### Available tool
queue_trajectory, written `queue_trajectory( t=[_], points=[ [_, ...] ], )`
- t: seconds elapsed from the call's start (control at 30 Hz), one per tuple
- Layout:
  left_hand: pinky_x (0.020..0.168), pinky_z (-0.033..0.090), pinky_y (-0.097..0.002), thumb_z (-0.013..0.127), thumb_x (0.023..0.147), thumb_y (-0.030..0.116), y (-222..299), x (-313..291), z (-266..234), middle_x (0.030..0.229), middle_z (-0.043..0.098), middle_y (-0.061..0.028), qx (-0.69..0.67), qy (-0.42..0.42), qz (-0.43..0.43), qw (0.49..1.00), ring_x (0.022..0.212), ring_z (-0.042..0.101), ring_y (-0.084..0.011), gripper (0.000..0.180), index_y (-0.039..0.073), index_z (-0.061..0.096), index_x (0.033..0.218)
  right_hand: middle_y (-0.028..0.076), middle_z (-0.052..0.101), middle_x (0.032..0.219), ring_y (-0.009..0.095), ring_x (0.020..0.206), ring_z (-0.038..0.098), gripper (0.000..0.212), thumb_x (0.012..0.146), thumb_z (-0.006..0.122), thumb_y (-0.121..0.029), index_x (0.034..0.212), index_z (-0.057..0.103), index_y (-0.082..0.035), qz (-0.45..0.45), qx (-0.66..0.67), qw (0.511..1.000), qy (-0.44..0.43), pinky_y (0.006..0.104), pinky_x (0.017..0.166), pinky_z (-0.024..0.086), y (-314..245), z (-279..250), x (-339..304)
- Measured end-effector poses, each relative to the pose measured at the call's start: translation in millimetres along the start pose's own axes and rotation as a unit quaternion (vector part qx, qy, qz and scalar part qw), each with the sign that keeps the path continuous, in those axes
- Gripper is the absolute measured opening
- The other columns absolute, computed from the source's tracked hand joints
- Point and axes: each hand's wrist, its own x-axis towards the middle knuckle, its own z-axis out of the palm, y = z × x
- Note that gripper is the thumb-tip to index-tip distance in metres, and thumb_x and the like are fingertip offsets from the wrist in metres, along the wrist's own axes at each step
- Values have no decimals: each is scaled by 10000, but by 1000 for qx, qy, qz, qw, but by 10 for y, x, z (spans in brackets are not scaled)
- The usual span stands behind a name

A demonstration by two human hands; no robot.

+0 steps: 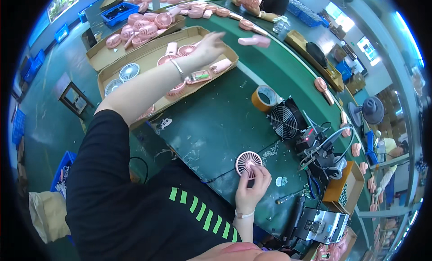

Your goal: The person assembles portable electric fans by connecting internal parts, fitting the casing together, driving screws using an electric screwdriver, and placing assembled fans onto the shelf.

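The right hand (253, 185) pinches a pink grille (243, 159) over the table (202, 126). Well apart from it, the left hand (210, 47) (blurred, fingers extended) is above the box (148, 54), near a pink piece (255, 41) on or above the belt (288, 58); I cannot tell which.

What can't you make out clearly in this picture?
In the head view:
Left hand: motion blur hides exact finger positions.
Pink part to its right: blurred, fine details lost.
Pink grille: lower edge partly covered by the right hand.
Pink parts at lower right: cut off by the bottom edge.
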Motion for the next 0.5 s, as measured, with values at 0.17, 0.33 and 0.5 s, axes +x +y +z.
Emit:
queue_trajectory(
  t=[0.17,0.33,0.5],
  points=[
    [1078,290,-546,701,765,452,-817,-71,-199,1330,493,-230,372,-95,-222,896,1318,373,-417,672,202,506,1357,269,357,1409,451,1293,340,715,729,784,-229,1328,466,-3,5,-139,987,-76,536,1061,306,53,61,10],
    [991,411,-507,732,705,547,-707,-57,-414,1238,576,-206,363,-109,-177,908,1157,550,-373,724,233,533,1326,248,388,1393,444,1304,337,677,733,784,-224,1297,481,-2,28,-139,987,-74,532,1067,305,106,92,-27],
    [942,473,-337,826,730,164,-74,-216,-714,1196,593,-129,-125,137,-80,979,1089,587,-214,841,-10,321,1379,227,446,1337,428,1251,412,660,715,809,-196,1260,496,3,35,-99,993,-49,498,1033,367,45,53,25]
  ],
)
